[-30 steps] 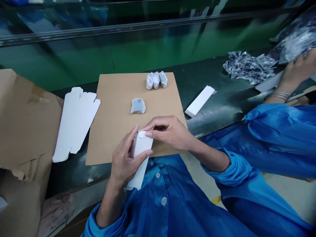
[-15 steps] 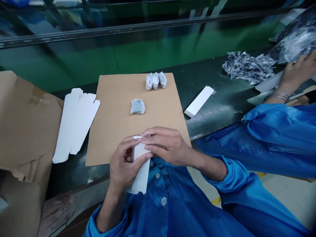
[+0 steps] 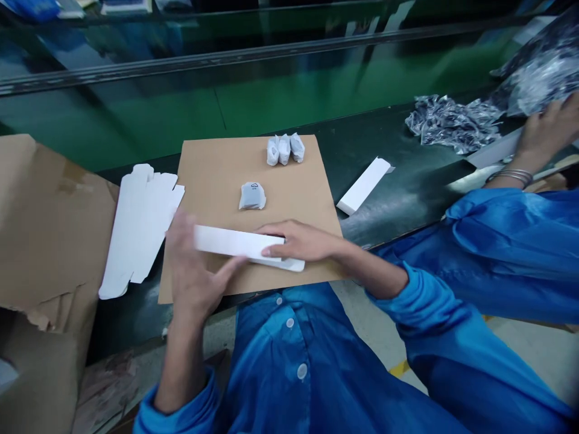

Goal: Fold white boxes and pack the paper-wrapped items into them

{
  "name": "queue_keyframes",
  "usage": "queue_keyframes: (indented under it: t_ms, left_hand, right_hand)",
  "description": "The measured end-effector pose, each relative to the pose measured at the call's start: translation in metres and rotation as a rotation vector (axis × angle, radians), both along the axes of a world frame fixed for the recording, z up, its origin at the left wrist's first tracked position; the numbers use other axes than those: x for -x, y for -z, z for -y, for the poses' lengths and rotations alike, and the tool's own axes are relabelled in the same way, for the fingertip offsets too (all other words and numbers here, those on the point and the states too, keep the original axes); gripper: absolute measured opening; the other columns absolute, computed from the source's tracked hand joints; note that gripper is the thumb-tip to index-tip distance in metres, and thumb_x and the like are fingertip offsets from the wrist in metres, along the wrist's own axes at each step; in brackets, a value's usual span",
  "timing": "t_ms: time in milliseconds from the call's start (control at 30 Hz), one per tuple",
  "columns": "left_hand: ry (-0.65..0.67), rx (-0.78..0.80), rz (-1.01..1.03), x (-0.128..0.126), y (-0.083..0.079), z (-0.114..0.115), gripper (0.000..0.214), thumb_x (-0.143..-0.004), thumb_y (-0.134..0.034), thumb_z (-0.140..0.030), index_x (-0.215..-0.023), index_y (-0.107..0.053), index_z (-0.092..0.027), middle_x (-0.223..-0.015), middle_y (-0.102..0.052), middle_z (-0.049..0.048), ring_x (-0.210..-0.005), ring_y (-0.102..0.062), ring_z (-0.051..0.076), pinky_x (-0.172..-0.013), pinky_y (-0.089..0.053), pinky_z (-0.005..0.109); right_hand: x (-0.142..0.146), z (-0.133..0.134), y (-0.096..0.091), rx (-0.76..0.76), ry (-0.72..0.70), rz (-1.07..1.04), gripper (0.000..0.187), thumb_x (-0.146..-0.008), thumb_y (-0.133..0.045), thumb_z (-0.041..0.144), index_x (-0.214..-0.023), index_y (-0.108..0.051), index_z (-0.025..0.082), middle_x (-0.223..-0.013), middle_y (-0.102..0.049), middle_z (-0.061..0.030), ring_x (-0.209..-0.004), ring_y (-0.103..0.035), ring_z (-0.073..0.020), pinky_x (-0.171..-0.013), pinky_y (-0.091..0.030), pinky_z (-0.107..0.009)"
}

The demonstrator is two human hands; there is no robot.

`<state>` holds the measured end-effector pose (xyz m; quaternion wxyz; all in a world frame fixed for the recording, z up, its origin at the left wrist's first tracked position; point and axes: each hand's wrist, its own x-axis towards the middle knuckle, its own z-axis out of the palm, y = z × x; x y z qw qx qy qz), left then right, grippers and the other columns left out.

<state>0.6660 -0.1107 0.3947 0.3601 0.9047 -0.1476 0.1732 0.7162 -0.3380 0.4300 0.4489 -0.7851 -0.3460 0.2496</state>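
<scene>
A long white carton (image 3: 230, 241) lies crosswise over the near part of the brown cardboard sheet (image 3: 212, 163), a flap sticking out at its right end. My right hand (image 3: 298, 241) grips that right end, thumb on the front face and fingers behind. At the carton's left end is my left hand (image 3: 192, 274), its fingers stretched up and blurred, thumb held apart near the carton's lower edge. Just beyond the carton sits a small wrapped packet (image 3: 252, 196) with a printed mark. Three similar white-wrapped packets (image 3: 284, 149) stand side by side at the sheet's far edge.
Flat white carton blanks (image 3: 138, 232) lie left of the sheet, beside a large brown box (image 3: 49, 223). Another white carton (image 3: 365, 185) rests to the right. Crumpled clear plastic bags (image 3: 455, 120) and a co-worker's hand (image 3: 545, 135) are at far right.
The white carton has moved from upright near my body onto the sheet and turned crosswise. My left hand has shifted left and its fingers have opened; my right hand now holds the right end.
</scene>
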Motion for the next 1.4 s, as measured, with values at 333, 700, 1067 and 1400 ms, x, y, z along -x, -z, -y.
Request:
queue_keyframes:
  t_ms: [333, 700, 1067, 1400]
  left_hand:
    - [0.159, -0.697, -0.022, -0.003, -0.006, -0.009, 0.047, -0.090, -0.057, -0.049, -0.127, -0.060, -0.020, -0.113, -0.065, 0.0162, -0.101, -0.059, 0.035, -0.084, -0.051, 0.049]
    - [0.496, -0.585, -0.091, -0.007, -0.006, 0.026, 0.041, -0.094, -0.046, -0.020, -0.128, -0.060, -0.038, -0.144, -0.052, 0.0091, -0.123, -0.054, 0.032, -0.095, -0.045, 0.051]
    - [0.501, -0.486, 0.001, -0.001, -0.012, 0.016, 0.037, -0.087, -0.049, -0.007, -0.100, -0.072, -0.033, -0.138, -0.057, 0.0035, -0.123, -0.052, 0.030, -0.090, -0.042, 0.045]
    - [0.465, -0.408, 0.114, -0.002, 0.002, 0.016, 0.026, -0.091, -0.050, -0.012, -0.095, -0.070, -0.028, -0.134, -0.056, 0.0085, -0.121, -0.054, 0.029, -0.088, -0.045, 0.046]
  right_hand:
    - [-0.102, -0.015, -0.002, 0.496, -0.162, 0.821, 0.037, -0.096, -0.043, 0.009, -0.125, -0.060, 0.024, -0.132, -0.060, -0.0051, -0.112, -0.053, -0.0228, -0.082, -0.041, -0.033]
    - [-0.044, 0.050, 0.015, 0.440, 0.091, 0.615, 0.038, -0.089, -0.062, 0.022, -0.126, -0.057, 0.014, -0.123, -0.062, -0.0132, -0.115, -0.053, -0.0277, -0.097, -0.044, -0.042]
    - [0.021, 0.050, -0.003, 0.127, 0.134, 0.138, 0.036, -0.085, -0.071, 0.022, -0.120, -0.063, 0.019, -0.113, -0.070, -0.0057, -0.099, -0.065, -0.0190, -0.086, -0.050, -0.032]
    - [0.047, -0.001, 0.040, 0.151, 0.363, 0.499, 0.050, -0.097, -0.044, 0.013, -0.146, -0.039, 0.014, -0.126, -0.061, -0.0159, -0.119, -0.058, -0.0251, -0.102, -0.051, -0.045]
